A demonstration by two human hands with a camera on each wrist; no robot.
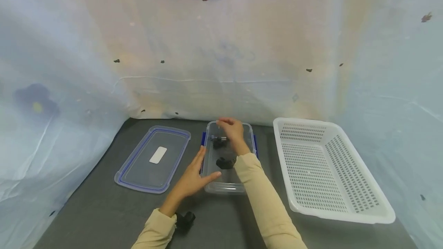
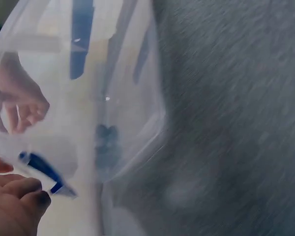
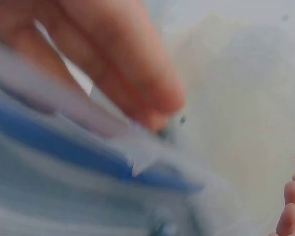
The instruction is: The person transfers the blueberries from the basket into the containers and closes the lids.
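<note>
Fingers inside clear container, around small part

Your clear plastic container stood open and upright on the dark grey mat, a long box with blue latches on its sides. Two small black parts lay inside it, one near the middle and one toward the far end. Your left hand rested flat against its near left wall, while your right hand reached into the far end, pinching a small metal-tipped piece.
</note>
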